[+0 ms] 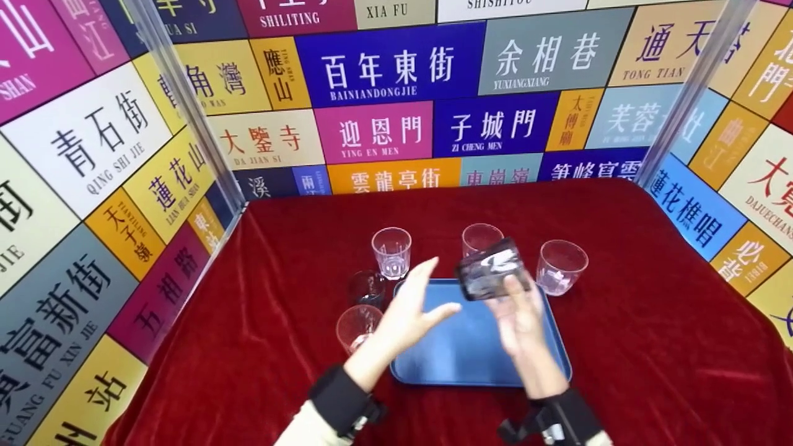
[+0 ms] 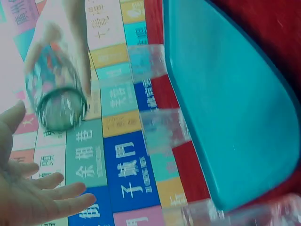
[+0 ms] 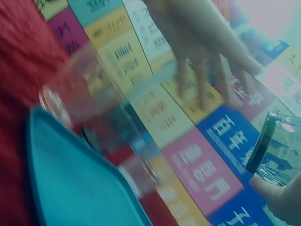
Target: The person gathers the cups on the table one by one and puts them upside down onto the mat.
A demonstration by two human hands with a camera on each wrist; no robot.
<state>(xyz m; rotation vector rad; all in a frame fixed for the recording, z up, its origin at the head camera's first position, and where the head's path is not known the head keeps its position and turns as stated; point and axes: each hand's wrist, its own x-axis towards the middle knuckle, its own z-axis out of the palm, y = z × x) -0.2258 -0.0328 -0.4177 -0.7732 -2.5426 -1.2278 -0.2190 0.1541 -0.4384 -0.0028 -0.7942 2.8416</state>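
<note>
Right hand [image 1: 519,313] grips a dark glass [image 1: 489,275], left hand [image 1: 406,316] empty, fingers spread
Looks like the mid-air handling bit to me: glass tipped over, held above the blue tray [image 1: 458,353], so I'd say the next move calls for a steady grip and a controlled tilt. Left of the tray, a second dark glass [image 1: 365,288] sits between two clear glasses [image 1: 392,253]; another pair [image 1: 562,267] stands by the far edge and far right corner, on red cloth [image 1: 650,347].
</note>
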